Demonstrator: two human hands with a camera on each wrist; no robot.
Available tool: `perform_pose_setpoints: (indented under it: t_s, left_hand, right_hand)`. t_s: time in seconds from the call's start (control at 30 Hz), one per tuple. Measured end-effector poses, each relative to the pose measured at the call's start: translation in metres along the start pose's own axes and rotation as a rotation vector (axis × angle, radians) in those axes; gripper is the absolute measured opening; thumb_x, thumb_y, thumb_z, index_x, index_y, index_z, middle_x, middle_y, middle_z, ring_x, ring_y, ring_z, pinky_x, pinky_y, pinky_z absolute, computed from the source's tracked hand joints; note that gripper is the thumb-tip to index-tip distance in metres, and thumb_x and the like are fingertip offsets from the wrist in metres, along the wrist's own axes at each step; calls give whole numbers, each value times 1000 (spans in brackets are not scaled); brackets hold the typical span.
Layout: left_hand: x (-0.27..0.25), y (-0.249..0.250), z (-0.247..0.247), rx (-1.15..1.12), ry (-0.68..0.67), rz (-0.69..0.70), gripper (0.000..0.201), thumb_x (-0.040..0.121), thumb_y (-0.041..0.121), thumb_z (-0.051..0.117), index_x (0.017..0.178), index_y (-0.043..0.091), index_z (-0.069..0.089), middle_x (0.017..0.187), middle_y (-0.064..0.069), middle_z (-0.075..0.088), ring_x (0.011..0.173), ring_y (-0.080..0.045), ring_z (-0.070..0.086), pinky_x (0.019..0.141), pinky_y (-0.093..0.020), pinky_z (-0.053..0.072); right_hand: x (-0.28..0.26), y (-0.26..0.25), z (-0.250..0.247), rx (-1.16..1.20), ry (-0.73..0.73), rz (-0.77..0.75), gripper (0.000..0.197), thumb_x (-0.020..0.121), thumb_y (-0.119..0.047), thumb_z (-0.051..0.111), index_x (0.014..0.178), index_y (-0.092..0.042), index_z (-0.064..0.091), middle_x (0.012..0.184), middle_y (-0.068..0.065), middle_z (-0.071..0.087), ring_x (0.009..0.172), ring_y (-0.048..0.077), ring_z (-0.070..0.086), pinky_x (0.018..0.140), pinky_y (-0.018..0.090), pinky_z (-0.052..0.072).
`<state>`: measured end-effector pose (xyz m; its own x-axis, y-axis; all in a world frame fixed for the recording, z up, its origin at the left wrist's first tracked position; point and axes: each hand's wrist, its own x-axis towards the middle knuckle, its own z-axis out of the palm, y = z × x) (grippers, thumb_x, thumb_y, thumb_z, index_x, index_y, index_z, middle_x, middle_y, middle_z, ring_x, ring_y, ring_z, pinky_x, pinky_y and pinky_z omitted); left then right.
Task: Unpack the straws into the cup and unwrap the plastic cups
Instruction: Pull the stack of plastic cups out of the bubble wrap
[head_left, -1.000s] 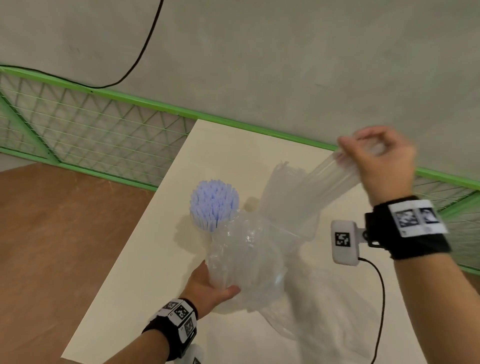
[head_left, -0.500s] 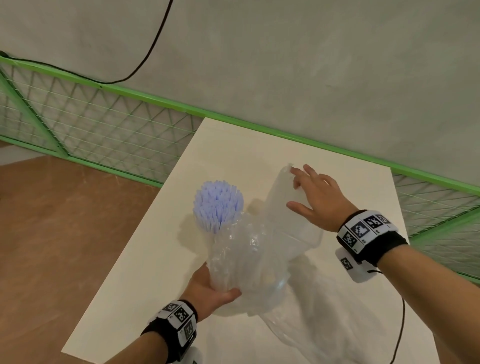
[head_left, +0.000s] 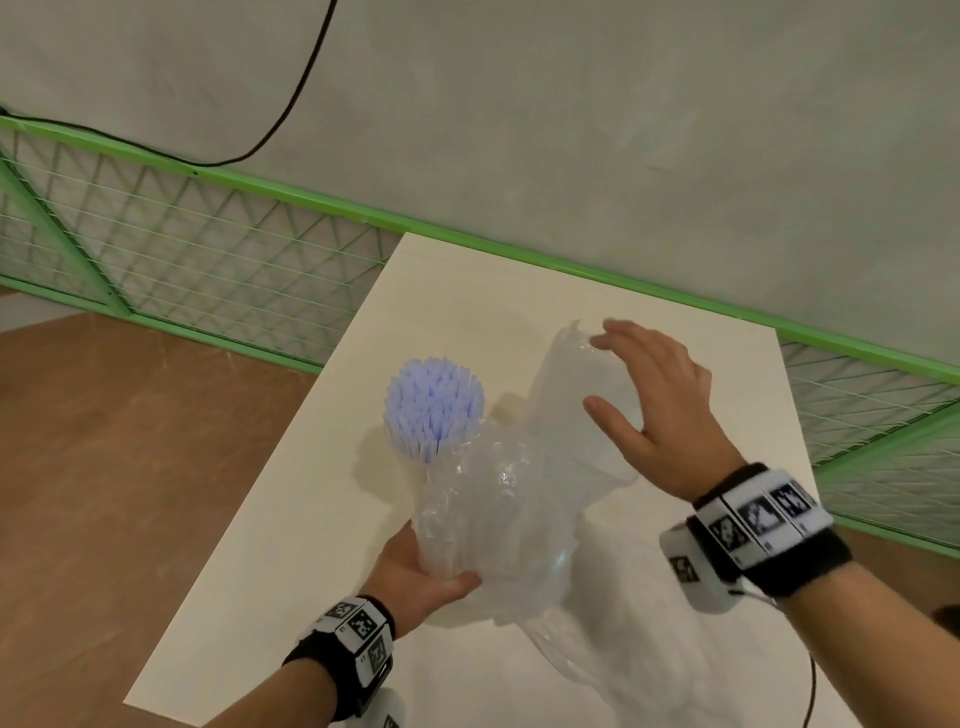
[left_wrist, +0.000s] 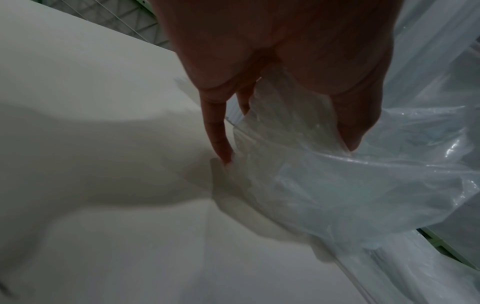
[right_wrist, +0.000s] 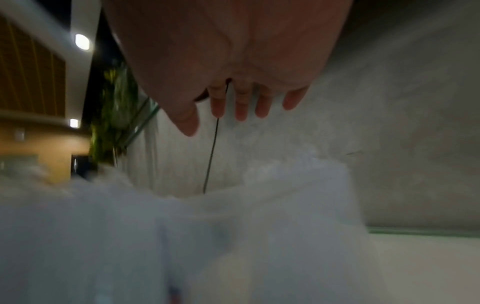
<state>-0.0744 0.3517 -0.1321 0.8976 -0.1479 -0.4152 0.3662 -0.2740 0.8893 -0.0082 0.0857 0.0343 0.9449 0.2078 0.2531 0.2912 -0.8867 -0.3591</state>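
Observation:
A tall stack of clear plastic cups (head_left: 566, 415) stands tilted in crumpled clear wrap (head_left: 488, 525) on the white table (head_left: 270, 597). My left hand (head_left: 431, 571) grips the lower part of the wrapped stack; in the left wrist view its fingers (left_wrist: 221, 142) and thumb curl round the wrap (left_wrist: 337, 185). My right hand (head_left: 639, 410) is open, fingers spread over the top of the stack; contact is unclear. The right wrist view shows the spread fingers (right_wrist: 241, 111) above blurred plastic (right_wrist: 233, 226). Purple straws (head_left: 434, 408) stand bunched upright just left of the stack, their cup hidden by wrap.
Loose clear plastic film (head_left: 623, 654) lies on the table towards me on the right. A green mesh fence (head_left: 208, 260) runs behind the table below a grey wall, with a black cable (head_left: 291, 104) hanging down. Brown floor lies to the left.
My right hand was raised at the right, gripping the clear plastic. It let go, came down left, and now hangs open over the stack's top. The left hand kept its grip.

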Motion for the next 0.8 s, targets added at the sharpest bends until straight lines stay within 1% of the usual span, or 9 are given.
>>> perform_pose_setpoints:
  t_s: [0.07, 0.13, 0.23, 0.33, 0.43, 0.57, 0.67, 0.73, 0.8]
  left_hand:
    - [-1, 1, 0, 7, 4, 13, 56, 62, 16, 92, 103, 36, 60, 93, 18, 73, 86, 11, 67, 78, -12, 54]
    - [-2, 2, 0, 12, -7, 27, 56, 63, 14, 91, 103, 37, 58, 93, 19, 72, 86, 13, 65, 74, -9, 52]
    - [-3, 0, -1, 41, -17, 58, 58, 63, 14, 91, 106, 34, 58, 98, 15, 72, 90, 11, 65, 80, -10, 51]
    - [-4, -4, -3, 66, -50, 85, 61, 63, 23, 92, 112, 33, 58, 102, 16, 72, 97, 5, 66, 91, -19, 51]
    - [-5, -6, -5, 157, -112, 159, 65, 64, 36, 90, 119, 32, 56, 109, 20, 69, 103, 2, 64, 96, -26, 49]
    - [-8, 3, -5, 258, -123, 211, 69, 67, 29, 89, 125, 21, 52, 106, 18, 62, 97, 9, 59, 96, -24, 48]
    - [-12, 10, -9, 260, -169, 219, 77, 61, 34, 92, 125, 32, 49, 108, 19, 63, 100, 6, 60, 97, -23, 47]
    - [-15, 15, -13, 213, -206, 245, 87, 55, 34, 96, 124, 37, 44, 111, 23, 62, 106, 8, 58, 96, -13, 44]
    - [-18, 18, -16, 141, -234, 269, 103, 50, 27, 99, 132, 33, 37, 119, 27, 56, 114, 9, 54, 93, -5, 41]
  right_hand:
    - [-24, -19, -6, 203, 93, 7, 41, 90, -28, 58, 130, -26, 48, 127, -9, 56, 117, 9, 52, 95, 34, 42]
    - [-53, -35, -2, 330, 84, 43, 44, 85, -21, 64, 127, -23, 51, 111, -13, 62, 103, 5, 60, 86, 26, 46]
    - [-88, -47, 20, 408, -63, 127, 68, 79, -30, 72, 138, -31, 39, 125, -16, 56, 118, 5, 54, 95, 20, 42]
    - [-103, -49, 40, 460, -194, 152, 100, 74, -42, 80, 151, -30, 16, 152, -20, 29, 139, 0, 32, 109, 15, 29]
    - [-102, -52, 50, 534, -205, 183, 118, 67, -43, 87, 153, -31, 8, 155, -26, 16, 144, -1, 23, 114, 16, 24]
    - [-94, -52, 48, 615, -194, 192, 123, 59, -36, 93, 149, -44, 9, 153, -26, 24, 140, -2, 29, 111, 11, 25]
    - [-89, -52, 46, 626, -200, 198, 124, 56, -31, 95, 144, -53, 10, 144, -26, 38, 134, -5, 35, 107, 8, 26]
    - [-88, -54, 48, 626, -183, 195, 121, 56, -29, 94, 144, -53, 14, 138, -24, 43, 132, -5, 38, 105, 8, 27]
    - [-87, -57, 52, 615, -157, 190, 116, 57, -27, 93, 144, -50, 19, 134, -22, 45, 130, -3, 40, 105, 8, 28]
